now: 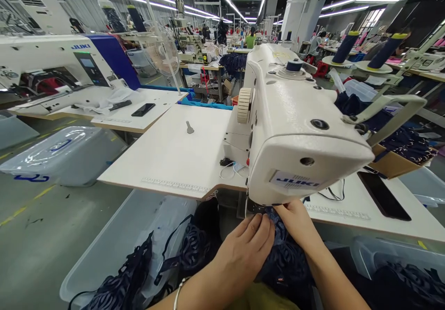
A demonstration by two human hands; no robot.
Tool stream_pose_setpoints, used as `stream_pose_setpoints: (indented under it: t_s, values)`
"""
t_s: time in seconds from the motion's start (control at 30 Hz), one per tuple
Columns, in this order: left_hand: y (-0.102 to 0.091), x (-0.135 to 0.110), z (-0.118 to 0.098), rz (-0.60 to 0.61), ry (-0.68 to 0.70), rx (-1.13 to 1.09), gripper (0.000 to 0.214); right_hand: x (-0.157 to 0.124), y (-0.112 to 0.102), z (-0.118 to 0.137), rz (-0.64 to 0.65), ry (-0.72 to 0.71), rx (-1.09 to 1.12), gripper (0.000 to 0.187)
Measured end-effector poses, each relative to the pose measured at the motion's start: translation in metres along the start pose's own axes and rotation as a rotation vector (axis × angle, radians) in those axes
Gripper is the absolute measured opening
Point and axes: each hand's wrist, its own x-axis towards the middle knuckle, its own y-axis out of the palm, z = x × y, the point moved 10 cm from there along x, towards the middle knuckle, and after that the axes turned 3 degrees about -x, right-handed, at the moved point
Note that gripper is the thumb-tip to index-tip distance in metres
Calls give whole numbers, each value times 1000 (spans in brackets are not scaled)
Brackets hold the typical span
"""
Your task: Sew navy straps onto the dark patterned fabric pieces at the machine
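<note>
L grip (248,243) is closed on navy cloth (287,259), fingers bent over its upper end, just under the head of the white sewing machine (302,129). R grip (295,215) pinches same cloth from the other side, thumb on top; some R fingertips hidden by the machine, so exact hold there unclear. Cloth sits b/w both grips & hangs bunched below them. Thin bracelet (178,291) on the wrist behind L grip.

Ahead & L of the grips: white counter (167,148) w/ a ruler strip (177,185) along its near edge & a small grey metal piece (189,127) farther back. R of R grip, on the same counter: big dark phone (384,194), lying flat.

L of & below L grip: open clear tub (100,245) w/ dark ruffled pcs (128,277) inside. Well L of L grip, on the floor: lidded plastic bin (66,157); beyond it, 2nd sewing machine (34,60). Far ahead & R of R grip: cardboard box (396,161) w/ more navy cloth, plus navy thread cones (347,46) on stands. Fan (162,55) far ahead, L of both grips.
</note>
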Motion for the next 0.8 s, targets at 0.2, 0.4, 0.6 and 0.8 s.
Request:
stream_pose_setpoints:
  t_s: [0.2, 0.4, 0.6, 0.8]
  values:
    - [-2, -2, 2, 25, -10, 26, 37, 2, 0, 1, -31, 11, 27, 29]
    - [-7, 6, 7, 32, -17, 7, 39, 2, -2, 4, -44, -8, -6, 28]
    - [-8, 14, 9, 28, -106, 31, 38, 5, -4, 23, 30, -170, -108, 31]
    - [-6, 14, 7, -14, -146, 81, 32, 21, -10, 20, -110, -269, -185, 23]
